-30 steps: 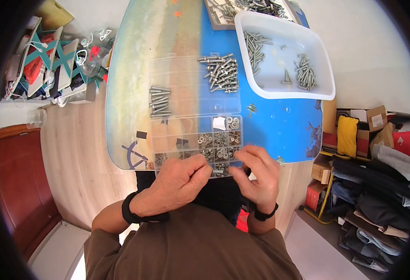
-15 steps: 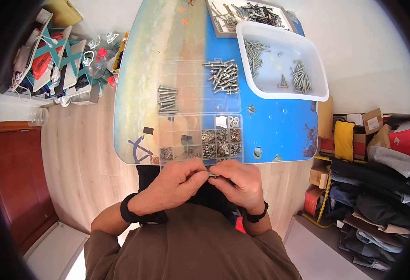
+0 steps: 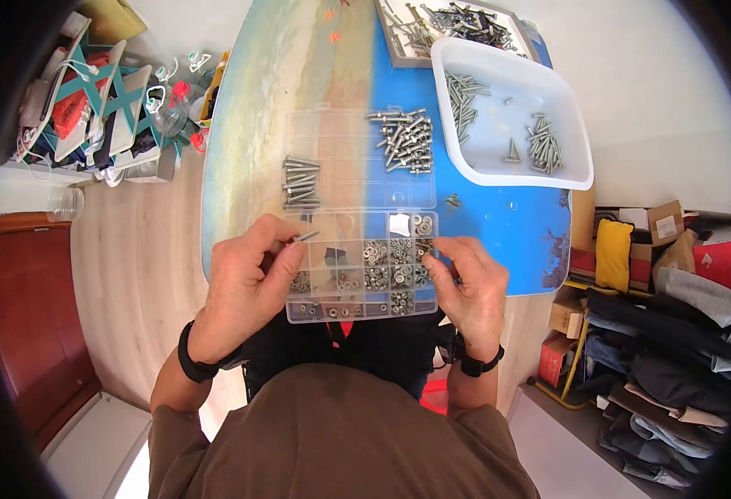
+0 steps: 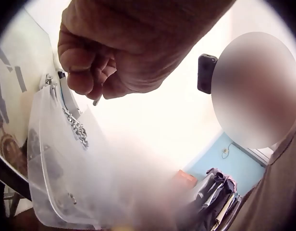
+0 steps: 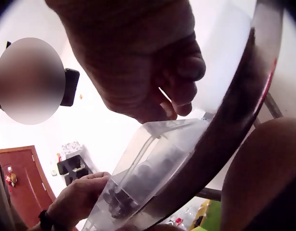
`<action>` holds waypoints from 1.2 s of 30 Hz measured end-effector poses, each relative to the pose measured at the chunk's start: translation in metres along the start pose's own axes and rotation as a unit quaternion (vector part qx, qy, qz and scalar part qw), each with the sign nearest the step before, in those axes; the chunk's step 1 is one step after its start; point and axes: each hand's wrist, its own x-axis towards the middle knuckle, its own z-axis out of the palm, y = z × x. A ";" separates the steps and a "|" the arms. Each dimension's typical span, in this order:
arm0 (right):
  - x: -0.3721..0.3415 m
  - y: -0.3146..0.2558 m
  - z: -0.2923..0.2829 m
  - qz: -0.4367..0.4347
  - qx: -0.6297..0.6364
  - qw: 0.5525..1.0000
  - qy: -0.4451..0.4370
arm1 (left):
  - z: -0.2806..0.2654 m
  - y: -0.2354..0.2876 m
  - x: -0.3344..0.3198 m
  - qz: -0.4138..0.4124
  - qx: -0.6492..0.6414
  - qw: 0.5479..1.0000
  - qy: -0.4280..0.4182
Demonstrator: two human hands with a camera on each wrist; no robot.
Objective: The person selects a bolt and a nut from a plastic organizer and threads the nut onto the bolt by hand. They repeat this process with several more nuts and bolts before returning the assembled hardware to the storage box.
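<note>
we see the left hand (image 3: 253, 279) pinching a bolt (image 3: 307, 236) at the clear box's (image 3: 365, 318) ten o'clock; at three, we cannot tell whether the right hand (image 3: 475, 287) grips anything.

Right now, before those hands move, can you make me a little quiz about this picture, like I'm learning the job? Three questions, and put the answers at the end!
1. What is the left hand pinching?
2. True or false: the white tub is upside down.
3. In the head view, which side of the clear lid has the bigger bolt pile? A: left. B: right. C: neither, they match.

Key:
1. A bolt.
2. False; it stands open side up.
3. B.
</note>
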 end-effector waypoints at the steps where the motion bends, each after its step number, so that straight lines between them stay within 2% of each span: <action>1: -0.001 0.001 0.001 0.013 0.010 1.000 0.000 | 0.000 -0.001 0.002 -0.002 -0.003 1.000 0.008; 5: -0.007 0.005 0.000 0.021 0.029 0.999 -0.007 | -0.003 -0.005 0.009 -0.016 -0.021 1.000 0.007; 8: -0.014 0.007 -0.002 0.060 0.063 0.996 -0.002 | -0.008 -0.012 0.016 -0.014 -0.016 0.999 0.030; 10: -0.017 0.013 -0.001 0.055 0.065 0.996 -0.004 | -0.010 -0.016 0.020 0.000 -0.023 0.998 0.058; 15: -0.011 0.010 -0.002 0.068 0.088 0.994 -0.009 | -0.014 -0.016 0.026 -0.024 -0.030 0.998 0.050; 17: 0.000 0.005 -0.002 0.066 0.033 0.997 -0.011 | -0.014 -0.016 0.029 -0.021 -0.026 0.998 0.049; 23: 0.021 0.009 0.006 0.034 -0.032 0.998 -0.035 | -0.014 -0.014 0.037 -0.010 0.009 0.997 0.071; 25: 0.021 0.011 0.009 0.035 -0.023 0.998 -0.037 | -0.014 -0.016 0.040 0.023 0.049 0.995 0.081; 29: 0.021 0.010 0.011 0.055 -0.020 0.997 -0.054 | -0.015 -0.020 0.047 0.013 0.059 0.995 0.073; 36: 0.018 0.013 0.014 0.053 0.005 0.997 -0.050 | -0.015 -0.031 0.060 0.046 0.097 0.991 0.079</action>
